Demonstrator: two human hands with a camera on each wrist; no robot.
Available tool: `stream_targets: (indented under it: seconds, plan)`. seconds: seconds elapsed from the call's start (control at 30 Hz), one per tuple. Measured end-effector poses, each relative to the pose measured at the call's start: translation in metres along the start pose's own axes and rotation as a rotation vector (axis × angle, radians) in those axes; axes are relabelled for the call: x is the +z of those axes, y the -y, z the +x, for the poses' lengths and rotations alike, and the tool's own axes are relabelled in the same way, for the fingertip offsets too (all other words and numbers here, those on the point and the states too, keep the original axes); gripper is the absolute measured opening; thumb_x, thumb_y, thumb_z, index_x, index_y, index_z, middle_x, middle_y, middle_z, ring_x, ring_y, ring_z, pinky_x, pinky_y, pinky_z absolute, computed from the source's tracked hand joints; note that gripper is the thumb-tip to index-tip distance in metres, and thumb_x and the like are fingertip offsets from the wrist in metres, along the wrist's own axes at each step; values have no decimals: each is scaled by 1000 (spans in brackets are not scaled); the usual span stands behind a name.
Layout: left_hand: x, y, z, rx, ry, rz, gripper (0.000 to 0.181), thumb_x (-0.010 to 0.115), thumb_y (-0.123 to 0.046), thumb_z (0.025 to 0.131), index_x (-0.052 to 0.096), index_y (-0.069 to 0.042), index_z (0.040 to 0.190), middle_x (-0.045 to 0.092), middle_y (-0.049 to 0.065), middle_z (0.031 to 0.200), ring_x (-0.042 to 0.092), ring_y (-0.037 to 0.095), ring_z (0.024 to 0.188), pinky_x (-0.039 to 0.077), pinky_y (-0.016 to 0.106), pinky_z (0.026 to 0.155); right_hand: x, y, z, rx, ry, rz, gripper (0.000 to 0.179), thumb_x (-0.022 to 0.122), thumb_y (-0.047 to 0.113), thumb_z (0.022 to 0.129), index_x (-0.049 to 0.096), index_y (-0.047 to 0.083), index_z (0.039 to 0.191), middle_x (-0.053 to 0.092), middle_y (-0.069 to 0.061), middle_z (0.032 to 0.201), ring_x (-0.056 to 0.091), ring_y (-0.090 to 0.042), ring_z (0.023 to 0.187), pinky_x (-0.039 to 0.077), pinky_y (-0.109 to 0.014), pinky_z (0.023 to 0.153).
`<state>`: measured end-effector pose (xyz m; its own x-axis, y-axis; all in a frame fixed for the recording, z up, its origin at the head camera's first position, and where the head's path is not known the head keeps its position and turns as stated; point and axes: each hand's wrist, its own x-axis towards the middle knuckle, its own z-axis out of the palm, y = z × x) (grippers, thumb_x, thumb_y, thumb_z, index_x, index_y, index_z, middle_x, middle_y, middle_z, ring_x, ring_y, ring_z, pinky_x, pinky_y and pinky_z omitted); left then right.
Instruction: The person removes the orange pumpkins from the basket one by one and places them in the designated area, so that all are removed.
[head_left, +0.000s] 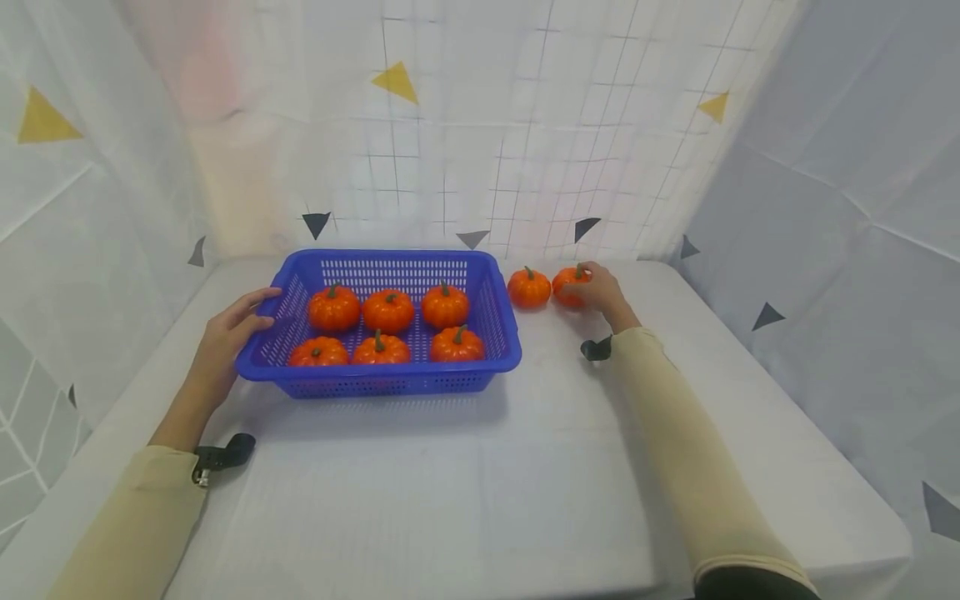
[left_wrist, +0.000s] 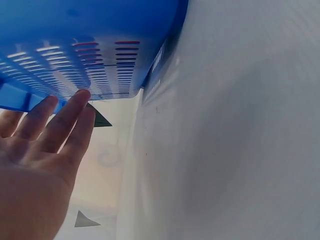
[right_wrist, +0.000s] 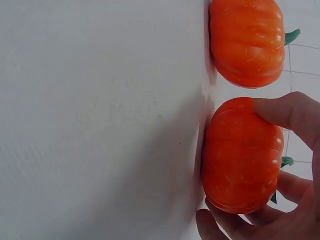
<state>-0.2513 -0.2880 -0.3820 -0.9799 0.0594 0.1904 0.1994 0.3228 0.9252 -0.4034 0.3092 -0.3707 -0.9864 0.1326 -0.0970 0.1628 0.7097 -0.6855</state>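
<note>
Head cam bright, wrist cams greyer w/ soft shadows on tbl

In front of the blue basket, the table offers broad passage. At the basket's left end, the left grip obstructs. Just right of the basket stands a loose pumpkin, then, past a narrow gap, a second pumpkin in the right grip. Behind the basket, a white sheet bars the way.

From my remote feed I count eight orange pumpkins, six in one blue basket and two on one desk, plus two hands, two wrist cameras, two beige sleeves and three yellow triangles
</note>
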Motion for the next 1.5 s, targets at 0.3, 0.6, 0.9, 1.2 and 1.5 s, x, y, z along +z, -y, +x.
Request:
stream_targets:
  seconds: [0.3, 0.6, 0.9, 1.2, 1.5]
  plan:
    - [0, -1, 0, 8, -9, 3, 52, 46, -35, 110, 45, -21, 160, 31, 18, 166, 42, 48, 139, 55, 16, 80, 0, -1, 3, -2, 19, -35, 84, 71, 33, 95, 29, 4, 162, 31, -25, 162, 32, -45, 143, 28, -60, 118]
    - [-1, -5, 0, 150, -190, 97, 45, 62, -22, 105, 59, -8, 148, 49, 12, 156, 50, 31, 138, 48, 24, 102, -2, -4, 4, -8, 33, -25, 93, 74, 38, 92, 24, 7, 164, 29, -24, 164, 31, -45, 144, 27, -62, 118]
    - [2, -5, 0, 263, -234, -122, 31, 69, -2, 98, 69, 7, 128, 69, 12, 129, 60, 13, 122, 45, 21, 104, -16, 2, -9, -37, -15, -32, 92, 67, 44, 96, 20, 6, 165, 20, -23, 168, 23, -45, 150, 24, -65, 118]
    - [3, -1, 2, 256, -249, -13, 30, 68, -6, 101, 70, 4, 129, 68, 12, 130, 60, 10, 123, 45, 20, 103, -28, 32, -22, -92, -59, -28, 95, 70, 47, 94, 20, 11, 166, 19, -21, 169, 24, -44, 150, 25, -66, 117]
    - [4, -8, 1, 411, -290, -30, 28, 64, 4, 99, 71, 6, 126, 69, 14, 126, 63, 15, 120, 47, 24, 104, -26, 76, -39, -209, -67, -60, 92, 72, 47, 94, 25, 15, 166, 24, -19, 168, 29, -42, 149, 30, -65, 115]
